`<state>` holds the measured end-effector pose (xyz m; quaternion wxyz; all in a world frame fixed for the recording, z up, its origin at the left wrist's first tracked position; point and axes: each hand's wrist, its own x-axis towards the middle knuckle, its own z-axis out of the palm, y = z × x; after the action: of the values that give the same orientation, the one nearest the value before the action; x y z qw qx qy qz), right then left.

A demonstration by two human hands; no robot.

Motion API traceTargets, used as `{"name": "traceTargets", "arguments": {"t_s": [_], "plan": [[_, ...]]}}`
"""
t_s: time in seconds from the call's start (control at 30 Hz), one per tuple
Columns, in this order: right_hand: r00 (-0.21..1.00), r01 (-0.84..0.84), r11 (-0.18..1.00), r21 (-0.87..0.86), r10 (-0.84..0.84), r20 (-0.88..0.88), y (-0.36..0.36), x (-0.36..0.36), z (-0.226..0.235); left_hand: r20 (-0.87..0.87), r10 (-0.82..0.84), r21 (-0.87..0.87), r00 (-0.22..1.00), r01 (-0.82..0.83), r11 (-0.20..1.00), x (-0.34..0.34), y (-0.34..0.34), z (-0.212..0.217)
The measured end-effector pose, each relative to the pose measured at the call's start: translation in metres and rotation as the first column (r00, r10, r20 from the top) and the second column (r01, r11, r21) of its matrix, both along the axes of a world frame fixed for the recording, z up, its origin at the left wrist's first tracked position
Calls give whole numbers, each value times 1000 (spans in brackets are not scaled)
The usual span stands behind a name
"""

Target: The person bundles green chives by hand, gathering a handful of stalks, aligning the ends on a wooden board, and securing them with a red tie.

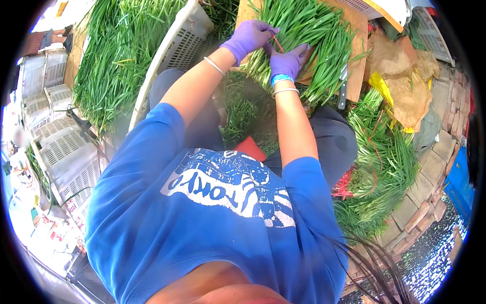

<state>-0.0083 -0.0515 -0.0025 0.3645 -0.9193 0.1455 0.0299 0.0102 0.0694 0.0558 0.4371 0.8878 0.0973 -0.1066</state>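
Observation:
A bundle of long green leafy stalks, like garlic chives [304, 25], lies over a wooden board [358, 55] in front of me. My left hand [251, 38], in a purple glove, is closed with its fingertips pinching a thin red tie [278, 43] at the bundle's stem end. My right hand [287, 63], gloved the same way, grips the stems just to the right, its thumb pointing outward. Part of its fingers is hidden by the hand itself. Beside the stalks on the board's right side rests a knife [342, 93] with a black handle.
At the left, a white plastic crate [186, 38] stands beside a large heap of green stalks [124, 55]. More tied bundles [379, 167] lie on the brick ground at my right, near red ties [343, 186] and a brown sack [402, 76]. Stacked white crates [66, 139] stand far left.

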Motion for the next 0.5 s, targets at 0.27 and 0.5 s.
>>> {"name": "traceTargets", "arguments": {"t_s": [0.27,0.5], "plan": [[988,79,991,-112,-93,-127,20,-1,16,61,144,-210,988,-128,969,-8,-28,-4],[978,121,479,869,-209,-21,-23,-5,-10,-312,340,-748,887,-450,488,-11,12,-45]]}}
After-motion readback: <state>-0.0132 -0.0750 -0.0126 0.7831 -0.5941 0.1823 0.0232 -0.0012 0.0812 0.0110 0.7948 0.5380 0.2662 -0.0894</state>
